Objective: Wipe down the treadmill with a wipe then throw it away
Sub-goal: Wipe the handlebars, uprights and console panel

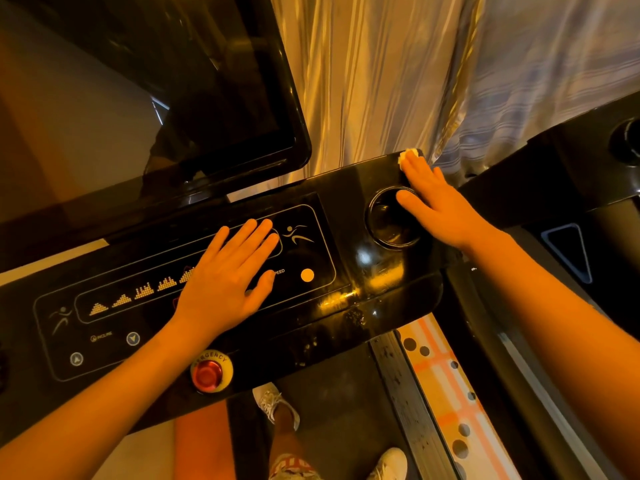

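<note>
Right grip (440, 202) presses wipe (406, 154); left grip (225, 275) flat.

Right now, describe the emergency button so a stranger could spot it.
Find the black treadmill console below the big screen. On its near edge, nearer you than the left hand, sits the emergency button. It is the only raised red knob, on a yellow ring; the other controls are flat printed marks.

Screen (138, 98) stands behind the console (341, 216), cup holder (388, 225) on its right, wipe (405, 154) seemingly at the far corner.
</note>
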Demonstrator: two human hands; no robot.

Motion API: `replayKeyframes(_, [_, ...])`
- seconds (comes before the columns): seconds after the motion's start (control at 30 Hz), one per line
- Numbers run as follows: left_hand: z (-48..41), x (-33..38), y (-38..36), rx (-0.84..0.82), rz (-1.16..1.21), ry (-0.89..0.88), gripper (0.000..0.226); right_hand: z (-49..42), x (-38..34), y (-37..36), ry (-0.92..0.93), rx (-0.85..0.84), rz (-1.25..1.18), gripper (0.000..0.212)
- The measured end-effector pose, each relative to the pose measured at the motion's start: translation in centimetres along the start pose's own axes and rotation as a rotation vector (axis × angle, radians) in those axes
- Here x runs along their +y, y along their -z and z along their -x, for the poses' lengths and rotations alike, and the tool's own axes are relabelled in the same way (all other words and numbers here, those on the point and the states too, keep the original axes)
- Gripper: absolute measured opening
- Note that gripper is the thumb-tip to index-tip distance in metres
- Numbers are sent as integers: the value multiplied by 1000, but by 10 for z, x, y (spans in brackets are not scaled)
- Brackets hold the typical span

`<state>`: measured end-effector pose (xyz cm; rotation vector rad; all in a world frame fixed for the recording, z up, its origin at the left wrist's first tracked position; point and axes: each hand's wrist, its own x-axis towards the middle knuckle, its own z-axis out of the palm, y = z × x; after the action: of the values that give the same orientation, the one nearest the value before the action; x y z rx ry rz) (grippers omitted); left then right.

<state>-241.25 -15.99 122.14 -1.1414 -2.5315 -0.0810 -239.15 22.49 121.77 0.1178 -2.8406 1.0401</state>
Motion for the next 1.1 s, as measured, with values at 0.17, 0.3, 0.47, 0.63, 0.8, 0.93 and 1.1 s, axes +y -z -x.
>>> replayKeyframes(0.17, [0,0,0,-10,-5,0,57,-21,-28,-12,262,-35,213,73])
replayKeyframes(0.3, [0,-1,0,-4,-1,3,57,-21,-7,4,244,-48,270,72])
replayKeyframes(0.47, [0,-1,0,-8,7,3,57,-22,-26,-17,300,-34,291,73])
replayKeyframes(0.63, [0,-1,0,4,9,2,57,-24,-17,-3,233,-8,208,70])
replayKeyframes(0.8, [1,-1,-1,-1,17,0,56,-19,-17,-21,261,8,139,63])
replayKeyframes(0.93, [1,-1,-1,8,13,-3,57,-19,-6,-19,156,23,-43,58])
replayKeyframes(1.1, [2,-2,0,-7,6,4,57,-16,0,-18,54,83,-135,52])
